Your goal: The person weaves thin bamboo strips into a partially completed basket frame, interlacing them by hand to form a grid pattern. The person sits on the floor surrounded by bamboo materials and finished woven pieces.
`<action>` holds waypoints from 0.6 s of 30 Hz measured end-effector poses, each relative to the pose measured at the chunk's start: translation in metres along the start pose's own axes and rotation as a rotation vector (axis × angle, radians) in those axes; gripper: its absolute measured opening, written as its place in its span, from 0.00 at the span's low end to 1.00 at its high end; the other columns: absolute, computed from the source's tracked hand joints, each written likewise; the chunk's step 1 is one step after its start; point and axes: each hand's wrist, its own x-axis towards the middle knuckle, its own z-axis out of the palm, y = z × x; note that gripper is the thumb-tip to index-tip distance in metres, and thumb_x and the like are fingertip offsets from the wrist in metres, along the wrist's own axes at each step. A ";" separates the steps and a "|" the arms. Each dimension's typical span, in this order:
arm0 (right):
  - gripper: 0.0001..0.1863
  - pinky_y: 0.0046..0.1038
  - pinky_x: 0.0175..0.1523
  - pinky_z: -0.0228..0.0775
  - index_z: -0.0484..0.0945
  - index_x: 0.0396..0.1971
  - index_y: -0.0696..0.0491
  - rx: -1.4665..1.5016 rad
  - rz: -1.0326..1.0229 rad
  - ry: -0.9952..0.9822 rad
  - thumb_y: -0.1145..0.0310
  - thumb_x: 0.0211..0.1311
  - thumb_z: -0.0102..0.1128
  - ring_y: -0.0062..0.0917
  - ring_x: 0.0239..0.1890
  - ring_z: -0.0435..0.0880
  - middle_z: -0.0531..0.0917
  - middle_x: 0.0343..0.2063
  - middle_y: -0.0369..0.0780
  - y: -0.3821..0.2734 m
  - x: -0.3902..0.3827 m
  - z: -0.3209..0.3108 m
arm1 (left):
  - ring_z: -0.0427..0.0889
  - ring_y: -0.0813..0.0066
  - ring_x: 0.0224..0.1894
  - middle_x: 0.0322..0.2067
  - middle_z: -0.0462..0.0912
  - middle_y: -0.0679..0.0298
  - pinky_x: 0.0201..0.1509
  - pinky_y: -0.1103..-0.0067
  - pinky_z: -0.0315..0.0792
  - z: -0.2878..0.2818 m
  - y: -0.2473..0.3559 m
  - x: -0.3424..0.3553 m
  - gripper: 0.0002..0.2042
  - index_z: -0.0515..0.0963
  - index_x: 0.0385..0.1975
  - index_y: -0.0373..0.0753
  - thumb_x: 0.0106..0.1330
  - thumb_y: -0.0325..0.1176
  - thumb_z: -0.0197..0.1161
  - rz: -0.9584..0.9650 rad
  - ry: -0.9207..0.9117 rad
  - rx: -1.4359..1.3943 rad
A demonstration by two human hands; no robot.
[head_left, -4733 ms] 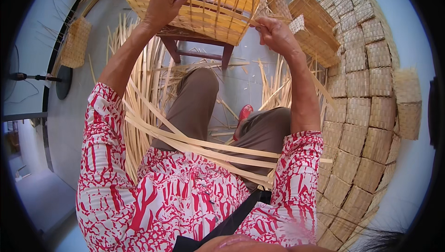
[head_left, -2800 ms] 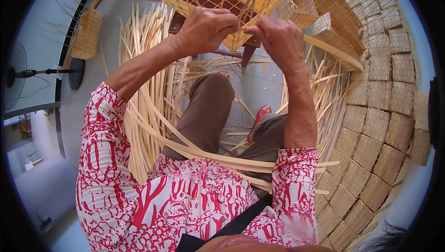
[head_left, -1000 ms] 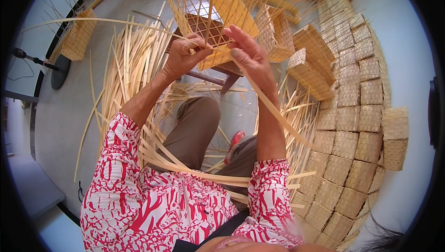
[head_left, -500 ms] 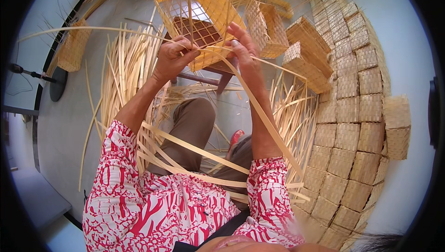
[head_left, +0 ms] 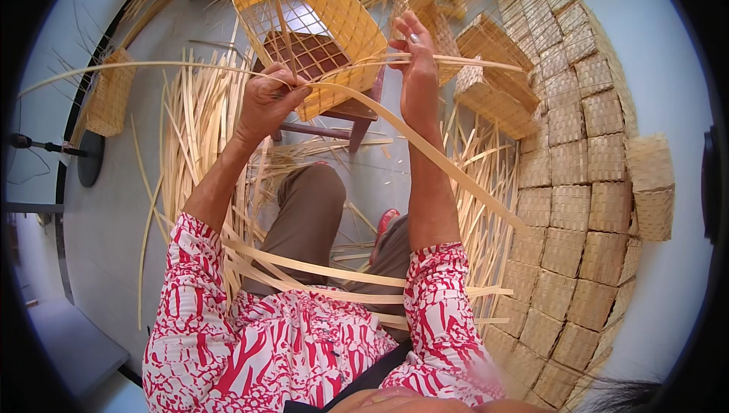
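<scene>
left of the yellow basket (head_left: 353, 18), set atop the dark stool (head_left: 357, 135), let the narrow strip (head_left: 182, 63) trail free of snags; at the basket's near corner, pinch firmly with the left hand (head_left: 273, 101), clamped on that strip, to hold the join without cracking it. give the broad strip (head_left: 456, 174), slanting from the corner past the basket's right side, room to hang untwisted. just right of the basket, well apart from the left, raise the right hand (head_left: 416, 67) with fingers extended; cannot tell whether gripping the thin strips (head_left: 478, 63) there. best to tension evenly, low along the basket's wall, to avoid skewing the weave. compared with half a second ago, find the same pinch at the corner, but, to the right, a wider gap between hands and basket's corner to right palm.
</scene>
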 end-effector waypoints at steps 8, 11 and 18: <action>0.17 0.25 0.45 0.74 0.79 0.54 0.56 -0.081 -0.021 0.012 0.68 0.74 0.47 0.22 0.42 0.80 0.82 0.49 0.40 0.000 0.007 -0.015 | 0.75 0.81 0.30 0.26 0.79 0.68 0.33 0.82 0.71 0.004 0.006 -0.001 0.06 0.89 0.36 0.36 0.60 0.26 0.76 -0.105 0.034 -0.072; 0.12 0.26 0.44 0.74 0.81 0.40 0.56 0.242 -0.008 0.235 0.64 0.76 0.52 0.20 0.37 0.78 0.81 0.35 0.37 0.007 0.001 -0.012 | 0.73 0.83 0.31 0.26 0.77 0.70 0.33 0.83 0.69 0.011 0.000 -0.003 0.05 0.88 0.36 0.35 0.63 0.26 0.74 -0.109 0.083 -0.145; 0.14 0.38 0.50 0.78 0.77 0.45 0.57 0.746 0.269 0.466 0.62 0.78 0.46 0.32 0.42 0.82 0.83 0.41 0.44 0.024 0.003 -0.025 | 0.69 0.85 0.30 0.30 0.74 0.72 0.33 0.84 0.64 0.023 0.001 -0.001 0.03 0.85 0.37 0.34 0.68 0.25 0.70 -0.134 0.143 -0.279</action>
